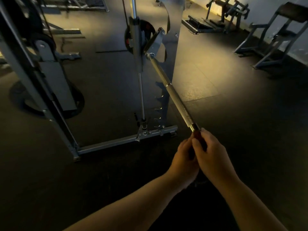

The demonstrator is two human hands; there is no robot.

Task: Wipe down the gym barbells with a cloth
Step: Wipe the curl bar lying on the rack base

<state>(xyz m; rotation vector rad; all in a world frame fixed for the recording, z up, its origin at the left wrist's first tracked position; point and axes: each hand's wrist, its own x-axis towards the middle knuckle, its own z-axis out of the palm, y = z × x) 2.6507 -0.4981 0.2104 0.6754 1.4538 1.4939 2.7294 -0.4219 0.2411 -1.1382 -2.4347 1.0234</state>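
A steel barbell (173, 95) runs from the rack's hook at the upper middle down toward me, its knurled part catching the light. A dark reddish cloth (197, 133) is wrapped round the bar just below the knurling. My left hand (185, 157) and my right hand (211, 150) sit side by side with fingers curled round the cloth and bar. Most of the cloth is hidden inside the two hands. The bar's near end is out of sight beneath them.
The grey Smith-machine frame (116, 142) stands ahead, with a guide rod (141, 97) and toothed catch plate (160, 104). A weight plate (143, 35) hangs behind the carriage. Benches and machines (273, 39) line the far right wall. Dark rubber floor all round.
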